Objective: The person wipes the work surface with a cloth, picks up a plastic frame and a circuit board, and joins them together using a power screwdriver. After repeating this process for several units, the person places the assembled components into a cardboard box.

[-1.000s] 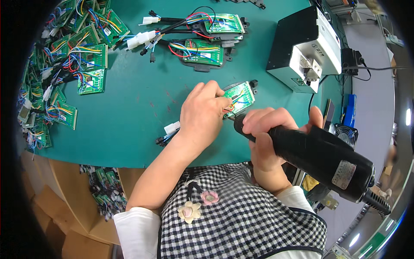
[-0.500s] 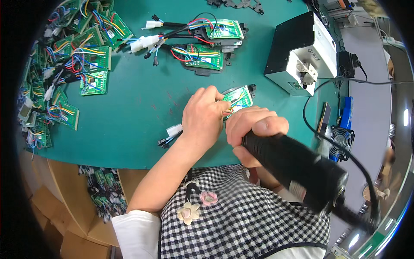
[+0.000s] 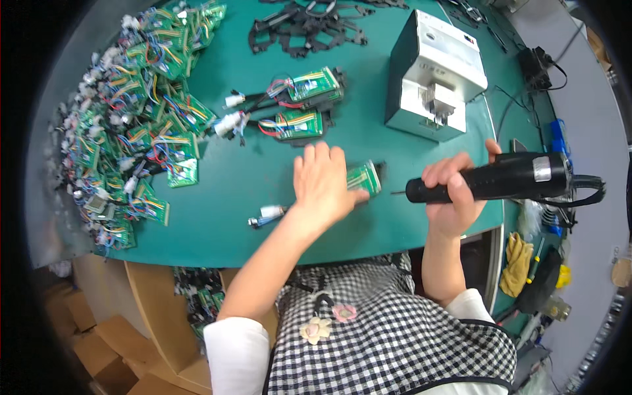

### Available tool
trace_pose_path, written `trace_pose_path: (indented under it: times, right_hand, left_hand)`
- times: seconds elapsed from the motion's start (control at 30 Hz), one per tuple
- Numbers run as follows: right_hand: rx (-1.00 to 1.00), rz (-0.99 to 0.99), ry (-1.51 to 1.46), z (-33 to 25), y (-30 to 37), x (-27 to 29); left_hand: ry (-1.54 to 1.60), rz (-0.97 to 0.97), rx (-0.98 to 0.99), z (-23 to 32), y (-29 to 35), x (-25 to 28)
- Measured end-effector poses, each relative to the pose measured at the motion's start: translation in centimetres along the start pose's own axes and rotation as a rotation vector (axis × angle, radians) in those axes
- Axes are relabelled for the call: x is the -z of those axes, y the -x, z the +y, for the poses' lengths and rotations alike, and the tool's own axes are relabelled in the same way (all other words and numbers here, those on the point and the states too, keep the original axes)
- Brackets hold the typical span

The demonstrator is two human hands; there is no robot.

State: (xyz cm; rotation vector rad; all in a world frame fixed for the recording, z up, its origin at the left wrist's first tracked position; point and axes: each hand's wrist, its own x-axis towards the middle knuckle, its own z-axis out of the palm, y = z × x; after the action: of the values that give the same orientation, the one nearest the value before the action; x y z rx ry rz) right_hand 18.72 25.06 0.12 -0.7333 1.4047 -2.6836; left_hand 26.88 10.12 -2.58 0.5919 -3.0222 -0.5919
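Observation:
A black electric screwdriver (image 3: 500,183) lies level in my right hand (image 3: 455,191), whose fingers are wrapped round its front part. Its thin bit points left, a short way from a green circuit board (image 3: 366,178) on a dark plastic holder. My left hand (image 3: 322,184) is flat with its fingers stretched forward, over the left part of that board; the thumb lies along its near edge. The hand hides much of the board's wiring. A white connector (image 3: 271,211) on its leads sticks out left of my wrist.
Two wired boards on holders (image 3: 299,124) lie farther back. Many wired boards (image 3: 141,131) are heaped at left. Black plastic frames (image 3: 309,29) lie at the far edge. A silver and black screw feeder (image 3: 434,72) stands at right, with yellow gloves (image 3: 517,263) beyond the table's right edge.
My right hand has drawn the screwdriver away from the board to the right and turned it level. My left hand's fingers have straightened out. The view has shifted too.

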Motion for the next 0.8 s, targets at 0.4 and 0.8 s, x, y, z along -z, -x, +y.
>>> trace_pose_path:
  times: [0.4,0.8]
  right_hand:
    - [-0.150,0.164,-0.053,1.7,-0.2,3.1]
    - [-0.204,0.257,-0.057,0.7,-0.5,3.8]
  left_hand:
    - [0.114,-0.212,0.186,-5.6,-14.2,10.4]
    - [-0.069,-0.374,0.281,-3.5,-13.7,7.1]
